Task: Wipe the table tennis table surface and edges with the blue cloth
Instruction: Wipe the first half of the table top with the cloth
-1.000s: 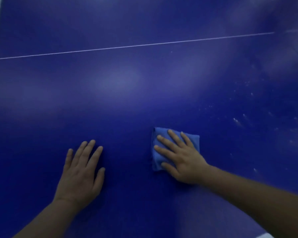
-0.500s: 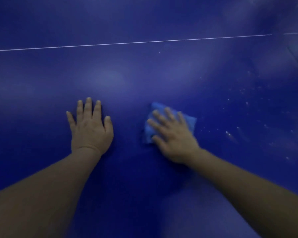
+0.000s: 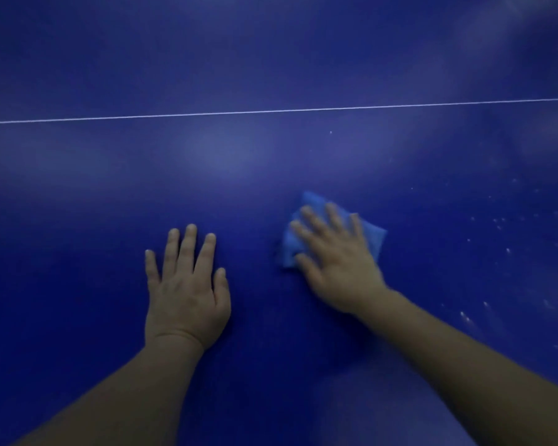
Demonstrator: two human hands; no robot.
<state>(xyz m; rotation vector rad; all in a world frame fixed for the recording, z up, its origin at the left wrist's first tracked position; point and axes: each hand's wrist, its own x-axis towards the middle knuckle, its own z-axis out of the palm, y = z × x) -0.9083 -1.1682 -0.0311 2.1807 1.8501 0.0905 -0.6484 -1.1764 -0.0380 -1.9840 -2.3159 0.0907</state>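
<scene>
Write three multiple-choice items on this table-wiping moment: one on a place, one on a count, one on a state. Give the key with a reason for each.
1. Where do the pale specks lie relative to the blue cloth?
A. To its right
B. To its left
C. Under the left hand

2. How many white lines cross the table?
A. Three
B. One
C. None

3. How is the right hand placed?
A. Raised clear of the table
B. Clenched in a fist
C. Flat on the cloth, fingers spread

Key: 1 A, specks dot the surface right of the cloth. 2 B, a single line shows. 3 C, straight fingers press the cloth; the left hand lies flat on bare table.
</scene>
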